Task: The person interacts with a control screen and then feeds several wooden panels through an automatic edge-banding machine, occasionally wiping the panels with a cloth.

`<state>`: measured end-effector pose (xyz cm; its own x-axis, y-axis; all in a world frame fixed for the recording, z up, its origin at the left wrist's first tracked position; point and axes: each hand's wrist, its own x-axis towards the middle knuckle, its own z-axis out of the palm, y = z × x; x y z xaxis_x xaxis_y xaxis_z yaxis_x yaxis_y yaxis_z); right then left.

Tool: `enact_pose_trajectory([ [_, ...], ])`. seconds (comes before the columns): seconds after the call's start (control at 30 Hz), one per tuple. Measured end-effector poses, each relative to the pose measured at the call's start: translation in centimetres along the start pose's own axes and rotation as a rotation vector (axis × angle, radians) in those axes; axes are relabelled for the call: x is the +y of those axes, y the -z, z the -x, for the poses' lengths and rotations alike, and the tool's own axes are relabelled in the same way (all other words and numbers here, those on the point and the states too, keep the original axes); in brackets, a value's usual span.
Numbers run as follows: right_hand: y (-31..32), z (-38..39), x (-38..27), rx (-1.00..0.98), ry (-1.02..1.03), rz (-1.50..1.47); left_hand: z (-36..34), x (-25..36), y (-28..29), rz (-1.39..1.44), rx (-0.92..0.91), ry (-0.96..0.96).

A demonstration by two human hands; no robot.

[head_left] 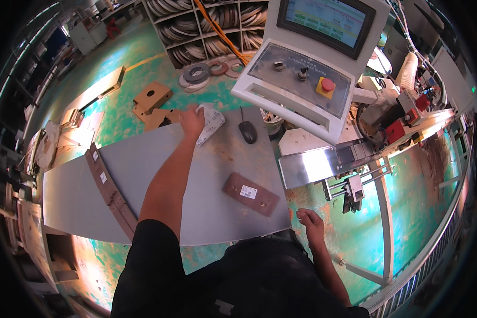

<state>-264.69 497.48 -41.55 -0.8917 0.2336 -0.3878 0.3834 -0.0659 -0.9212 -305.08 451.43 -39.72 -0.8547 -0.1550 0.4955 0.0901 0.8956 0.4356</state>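
My left hand (pixel 192 121) reaches to the far edge of the grey table and is closed on the near side of a crumpled white printed packet (pixel 212 125). What the packet contains is hidden. My right hand (pixel 310 221) hangs off the table's right side, its fingers curled in, and I see nothing in it. A small brown board (pixel 250 194) with a white label lies flat on the right part of the table. To the left, long narrow brown strips (pixel 109 186) with labels lie across it. A black computer mouse (pixel 247 132) rests right of the packet.
A machine control panel (pixel 302 74) with a screen and red button overhangs the table's far right. A metal machine bed (pixel 310 164) stands beyond the right edge. Cardboard pieces (pixel 152 96) and coiled edging rolls (pixel 196 74) lie on the floor before a rack (pixel 209 47).
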Motion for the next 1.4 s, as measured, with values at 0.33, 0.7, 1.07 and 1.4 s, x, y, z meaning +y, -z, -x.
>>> enact_pose_trajectory([
  [0.33, -1.9, 2.2, -5.8, 0.044, 0.283, 0.198, 5.7, 15.2, 16.1, 1.035, -0.268, 0.308],
  [0.7, -7.2, 5.7, -12.5, -0.511, 0.629, 0.67, 32.5, 21.6, 16.0, 1.297, -1.198, 0.685],
  [1.07, -5.7, 6.8, -11.1, -0.473, 0.501, 0.534, 34.7, 21.0, 15.8, 1.316, -1.519, 0.808],
  [1.4, -3.9, 5.9, -9.8, -0.717, 0.843, 1.118, 34.0, 20.7, 16.1, 1.171, -1.631, 0.556],
])
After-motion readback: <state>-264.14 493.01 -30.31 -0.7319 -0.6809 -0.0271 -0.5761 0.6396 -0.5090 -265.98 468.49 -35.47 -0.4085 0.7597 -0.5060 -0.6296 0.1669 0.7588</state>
